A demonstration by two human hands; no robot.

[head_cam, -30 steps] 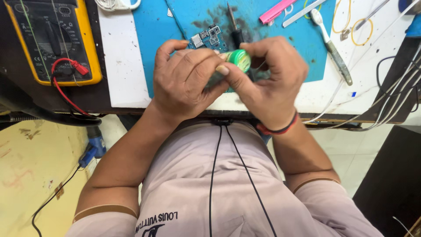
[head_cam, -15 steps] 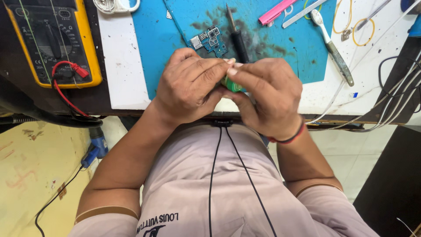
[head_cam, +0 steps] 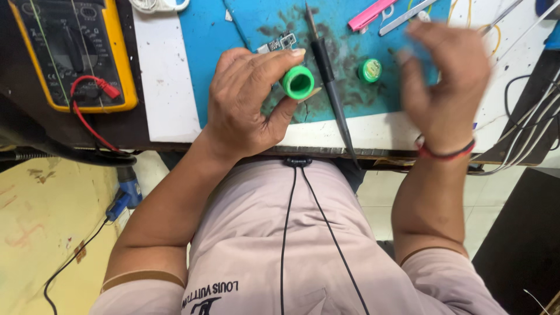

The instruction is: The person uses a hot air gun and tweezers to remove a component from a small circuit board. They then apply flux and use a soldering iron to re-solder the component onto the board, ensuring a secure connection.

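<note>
Left hand [head_cam: 248, 102] pinches green cap [head_cam: 298, 82] btwn thumb & fingers, just left of the black tool [head_cam: 328, 76]. Right hand [head_cam: 446, 87] blurred, fingers apart, empty. Small green tin [head_cam: 370, 70] sits right of tool. Looks like the opening step's done; next needs steady reach to tin.

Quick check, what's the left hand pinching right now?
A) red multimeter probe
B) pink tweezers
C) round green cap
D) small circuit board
C: the left hand pinches a round green cap between thumb and fingers, above the blue mat; the small green tin sits on the mat beside the soldering iron, and the right hand is blurred and holds nothing visible.
</note>
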